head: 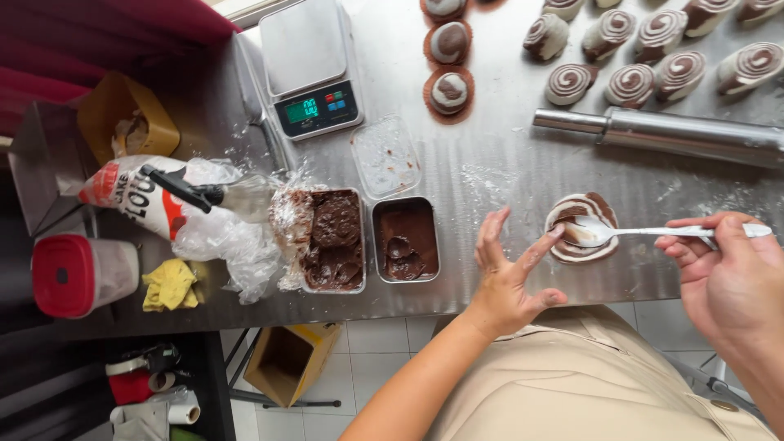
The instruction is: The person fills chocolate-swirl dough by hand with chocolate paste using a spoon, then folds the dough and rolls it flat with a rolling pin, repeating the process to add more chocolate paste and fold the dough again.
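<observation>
A white flour bag (135, 200) with red print lies far left. The right hand (727, 278) pinches a spoon (645, 233) over swirled dough (581, 229); the open left hand (510, 273) touches the dough's edge.

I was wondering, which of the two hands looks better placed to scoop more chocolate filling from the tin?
Probably the right hand: it already holds the spoon, though its bowl rests on the swirled dough disc. The left hand is nearer the filling tin but holds no tool and steadies the dough.
</observation>
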